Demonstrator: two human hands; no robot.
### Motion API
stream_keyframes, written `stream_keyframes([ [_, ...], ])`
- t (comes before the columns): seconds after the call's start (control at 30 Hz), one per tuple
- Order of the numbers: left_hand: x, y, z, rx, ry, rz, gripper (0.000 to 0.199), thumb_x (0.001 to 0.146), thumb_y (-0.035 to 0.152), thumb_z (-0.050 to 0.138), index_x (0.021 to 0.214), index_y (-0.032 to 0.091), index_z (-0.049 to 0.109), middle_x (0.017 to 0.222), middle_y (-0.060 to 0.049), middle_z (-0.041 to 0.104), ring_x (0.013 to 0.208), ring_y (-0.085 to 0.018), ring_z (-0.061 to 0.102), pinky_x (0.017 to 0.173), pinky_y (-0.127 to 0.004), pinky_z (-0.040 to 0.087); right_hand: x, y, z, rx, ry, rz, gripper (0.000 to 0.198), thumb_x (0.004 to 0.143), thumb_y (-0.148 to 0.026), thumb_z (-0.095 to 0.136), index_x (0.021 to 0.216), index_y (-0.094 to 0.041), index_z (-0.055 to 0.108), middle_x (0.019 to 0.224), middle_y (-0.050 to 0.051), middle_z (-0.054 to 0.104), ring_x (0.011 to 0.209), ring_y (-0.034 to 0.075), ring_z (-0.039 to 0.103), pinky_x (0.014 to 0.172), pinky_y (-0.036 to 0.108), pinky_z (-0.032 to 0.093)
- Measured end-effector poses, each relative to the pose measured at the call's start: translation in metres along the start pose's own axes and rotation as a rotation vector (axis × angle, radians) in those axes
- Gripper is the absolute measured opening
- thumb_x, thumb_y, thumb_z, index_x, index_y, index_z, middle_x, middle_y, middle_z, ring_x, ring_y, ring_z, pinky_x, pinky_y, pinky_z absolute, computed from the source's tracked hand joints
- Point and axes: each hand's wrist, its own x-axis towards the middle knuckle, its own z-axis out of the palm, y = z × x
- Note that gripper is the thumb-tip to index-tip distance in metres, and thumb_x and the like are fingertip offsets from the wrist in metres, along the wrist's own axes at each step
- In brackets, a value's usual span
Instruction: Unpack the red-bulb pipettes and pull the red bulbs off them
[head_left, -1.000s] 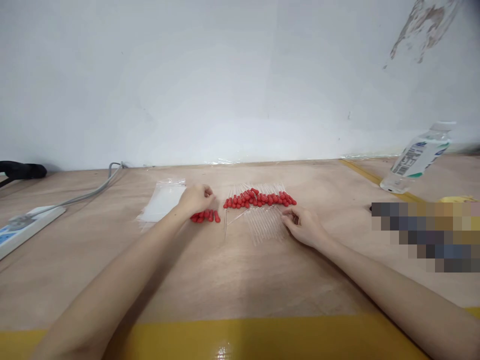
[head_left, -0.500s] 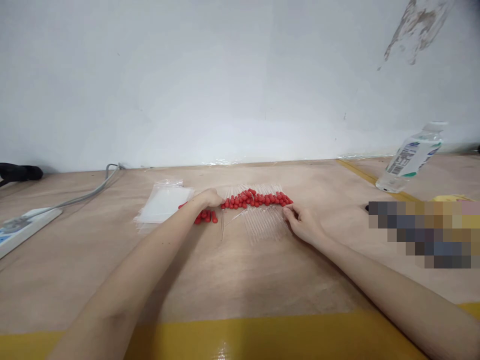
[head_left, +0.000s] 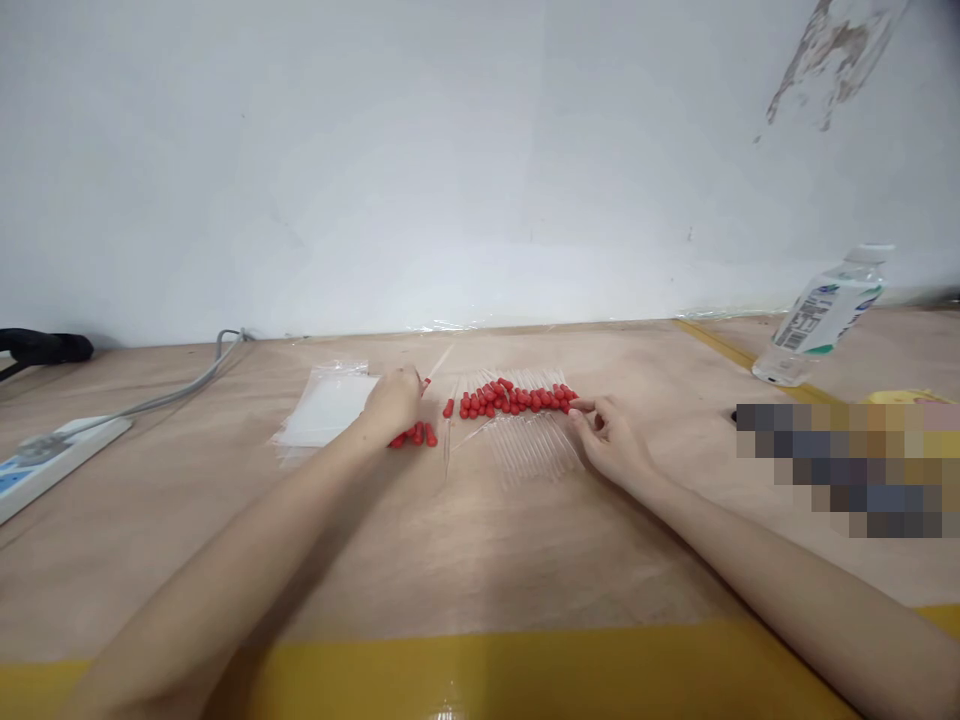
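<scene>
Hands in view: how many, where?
2: the left hand, pinching a red-bulbed tube near the smaller red cluster; the right hand at the right end of the longer red row.

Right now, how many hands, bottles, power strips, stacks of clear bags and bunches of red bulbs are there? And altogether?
Hands: 2, left hand and right hand
Bottle: 1
Power strip: 1
Stack of clear bags: 1
Bunches of red bulbs: 2, long bunch and small bunch; single bulbs overlap too much to count
Total: 7
</scene>
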Motion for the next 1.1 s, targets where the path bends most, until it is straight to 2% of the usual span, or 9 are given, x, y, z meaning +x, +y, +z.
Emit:
stream_keyframes([
  [0.07, -0.021, -0.003, 0.006, 0.054, 0.108, 0.134, 0.024, 0.087, 0.031, 0.035, 0.090, 0.015, 0.053, 0.072, -0.008, 0.060, 0.075, -0.023, 0.059, 0.068, -0.033, 0.042, -0.001, -0.006, -0.002, 0.020, 0.111, -0.145, 0.029, 0.081, -0.034, 0.046, 0.097, -0.014, 0.059, 0.091, 0.011, 0.057, 0.078, 0.019, 0.055, 0.067, 0.032, 0.047],
  [0.13, -0.043, -0.007, 0.017, 0.151, 0.227, 0.428, 0.024, 0.089, 0.029, 0.030, 0.091, 0.017, 0.051, 0.081, -0.008, 0.060, 0.076, -0.021, 0.058, 0.066, -0.031, 0.043, -0.004, -0.015, -0.005, 0.032, 0.153, -0.313, 0.032, 0.081, -0.031, 0.049, 0.106, -0.013, 0.055, 0.103, 0.013, 0.054, 0.095, 0.021, 0.052, 0.080, 0.035, 0.045],
  [0.27, -0.072, -0.015, 0.042, 0.251, 0.383, 0.855, 0.019, 0.089, 0.019, 0.035, 0.087, 0.016, 0.053, 0.082, -0.006, 0.059, 0.074, -0.016, 0.057, 0.066, -0.026, 0.045, -0.013, -0.032, -0.009, -0.058, 0.010, -0.648, 0.044, 0.079, -0.033, 0.054, 0.120, -0.016, 0.047, 0.117, 0.012, 0.053, 0.110, 0.023, 0.046, 0.093, 0.040, 0.038],
  [0.37, -0.081, -0.013, 0.053, 0.216, 0.446, 1.026, 0.012, 0.087, 0.018, 0.041, 0.087, 0.014, 0.053, 0.082, -0.006, 0.060, 0.074, -0.015, 0.057, 0.068, -0.026, 0.046, -0.018, -0.040, -0.003, -0.153, -0.089, -0.792, 0.043, 0.081, -0.035, 0.053, 0.119, -0.017, 0.048, 0.116, 0.009, 0.056, 0.112, 0.023, 0.045, 0.096, 0.042, 0.035],
  [0.5, -0.085, -0.005, 0.056, 0.106, 0.469, 1.104, 0.010, 0.086, 0.016, 0.044, 0.089, 0.014, 0.053, 0.083, -0.005, 0.061, 0.073, -0.014, 0.058, 0.068, -0.025, 0.048, -0.021, -0.042, 0.011, -0.196, -0.081, -0.835, 0.025, 0.084, -0.029, 0.049, 0.105, -0.019, 0.058, 0.105, 0.006, 0.063, 0.106, 0.021, 0.050, 0.096, 0.042, 0.034],
  [0.63, -0.087, 0.001, 0.056, 0.006, 0.455, 1.022, 0.020, 0.082, 0.027, 0.053, 0.098, 0.015, 0.054, 0.093, -0.008, 0.062, 0.086, -0.018, 0.058, 0.076, -0.031, 0.048, -0.022, -0.043, 0.017, -0.163, -0.054, -0.848, 0.016, 0.083, -0.022, 0.051, 0.092, -0.019, 0.063, 0.092, 0.002, 0.067, 0.096, 0.018, 0.054, 0.094, 0.040, 0.036],
  [0.73, -0.086, 0.004, 0.059, -0.048, 0.416, 1.011, 0.027, 0.079, 0.031, 0.057, 0.102, 0.016, 0.056, 0.103, -0.009, 0.061, 0.102, -0.022, 0.054, 0.085, -0.038, 0.045, -0.024, -0.045, 0.018, -0.127, -0.051, -0.857, 0.015, 0.082, -0.023, 0.052, 0.092, -0.019, 0.063, 0.090, 0.002, 0.067, 0.094, 0.017, 0.055, 0.093, 0.040, 0.037],
  [0.97, -0.086, 0.006, 0.067, -0.118, 0.435, 1.088, 0.016, 0.081, 0.020, 0.054, 0.096, 0.017, 0.059, 0.094, -0.005, 0.067, 0.093, -0.016, 0.060, 0.090, -0.036, 0.045, -0.027, -0.048, 0.021, -0.073, -0.101, -0.869, 0.023, 0.082, -0.028, 0.053, 0.101, -0.016, 0.060, 0.100, 0.004, 0.066, 0.098, 0.019, 0.055, 0.093, 0.043, 0.040],
  [1.1, -0.088, 0.006, 0.064, -0.093, 0.415, 1.096, 0.012, 0.082, 0.020, 0.053, 0.090, 0.016, 0.060, 0.093, -0.006, 0.068, 0.095, -0.017, 0.060, 0.091, -0.037, 0.044, -0.028, -0.048, 0.022, -0.005, -0.077, -0.918, 0.016, 0.082, -0.017, 0.052, 0.094, -0.012, 0.061, 0.091, 0.006, 0.068, 0.096, 0.017, 0.058, 0.095, 0.038, 0.042],
])
